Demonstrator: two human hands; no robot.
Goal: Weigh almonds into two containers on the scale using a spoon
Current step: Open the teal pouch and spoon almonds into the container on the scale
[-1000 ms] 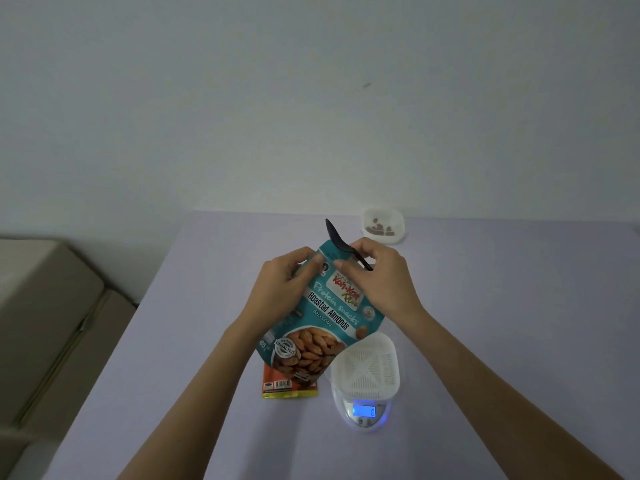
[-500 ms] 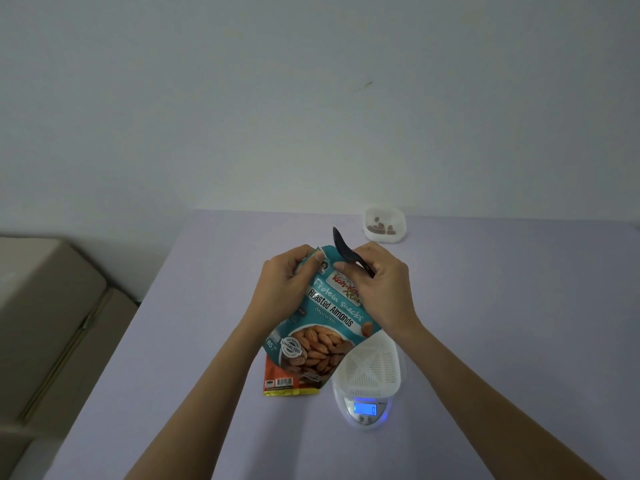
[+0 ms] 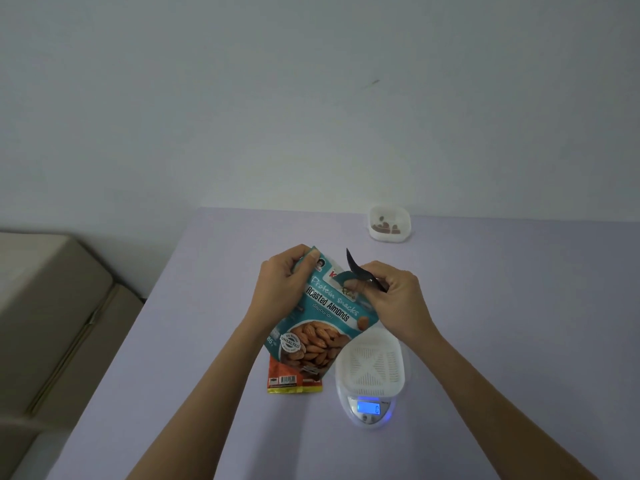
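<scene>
Single head-worn cam, wide-angle, faces fwd and down across the table (image 3: pixel 502 323). Close range: left hand (image 3: pixel 280 289) and right hand (image 3: pixel 398 301) grip the almond bag (image 3: pixel 322 320) at frame ctr. Wall (image 3: pixel 311 98) fills the frame above the grip; forearms enter from btm edge below it.

Orange packet (image 3: pixel 294 381) flat on lilac table (image 3: pixel 173 341); beige furniture (image 3: pixel 52 306) at left; pale wall (image 3: pixel 311 98) behind.

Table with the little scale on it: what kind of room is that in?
Probably a plain room at home. The lilac table stands against a bare white wall, a beige cushioned seat sits beside it, and a small kitchen scale glows blue.
</scene>
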